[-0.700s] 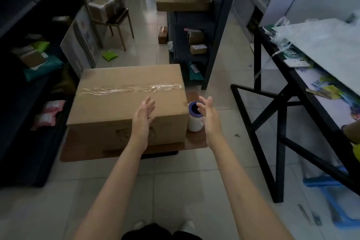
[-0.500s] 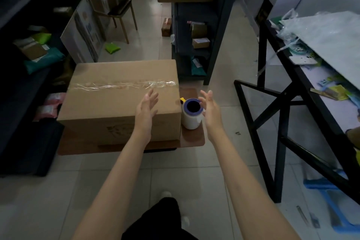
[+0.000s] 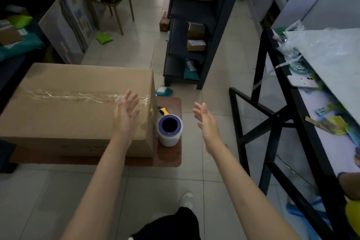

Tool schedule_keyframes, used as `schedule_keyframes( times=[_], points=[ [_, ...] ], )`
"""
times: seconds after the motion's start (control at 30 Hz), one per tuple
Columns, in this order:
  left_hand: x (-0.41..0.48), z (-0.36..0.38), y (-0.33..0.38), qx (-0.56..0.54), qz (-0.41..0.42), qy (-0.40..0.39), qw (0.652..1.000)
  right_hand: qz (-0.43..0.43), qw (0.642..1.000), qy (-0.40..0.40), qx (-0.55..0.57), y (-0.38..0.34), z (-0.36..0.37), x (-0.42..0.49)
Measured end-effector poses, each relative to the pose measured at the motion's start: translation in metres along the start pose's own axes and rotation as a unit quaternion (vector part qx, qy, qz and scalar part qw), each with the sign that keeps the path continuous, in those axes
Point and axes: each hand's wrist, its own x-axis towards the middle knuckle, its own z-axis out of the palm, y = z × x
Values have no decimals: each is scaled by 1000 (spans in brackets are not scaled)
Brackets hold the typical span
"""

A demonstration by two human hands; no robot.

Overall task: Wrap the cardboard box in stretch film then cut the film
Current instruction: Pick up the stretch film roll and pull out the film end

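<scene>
Both hands hung open and empty; my right hand was nearer the upright film roll, which stood just left of it, beside the cardboard box.

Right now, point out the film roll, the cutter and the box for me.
film roll (image 3: 169,127), head view, on its blue top rim.
cutter (image 3: 163,111), head view, on its yellow body behind the roll.
box (image 3: 78,115), head view, on its top face.

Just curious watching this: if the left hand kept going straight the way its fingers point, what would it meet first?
Probably the taped top of the cardboard box. The left hand, open, points forward over its right end. Its height above the box is unclear from this one view, so it might skim past.
</scene>
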Motion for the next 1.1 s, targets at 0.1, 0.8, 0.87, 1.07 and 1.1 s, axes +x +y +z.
schedule_keyframes(
  times=[0.1, 0.8, 0.87, 1.07, 1.1],
  points=[
    [10, 12, -2, -9, 1, 30, 1000, 7, 1000, -11, -18, -1, -17, 24],
    [-12, 107, -102, 61, -57, 140, 987, 43, 985, -155, -54, 37, -49, 155],
    [-8, 111, -109, 100, -43, 148, 983, 41, 984, -165, -57, 44, -49, 168],
    [17, 111, -138, 187, -31, 127, 974, 74, 978, -191, -29, 78, -36, 196],
    [22, 109, -145, 205, -38, 118, 971, 77, 977, -198, -28, 86, -33, 199]
  ],
)
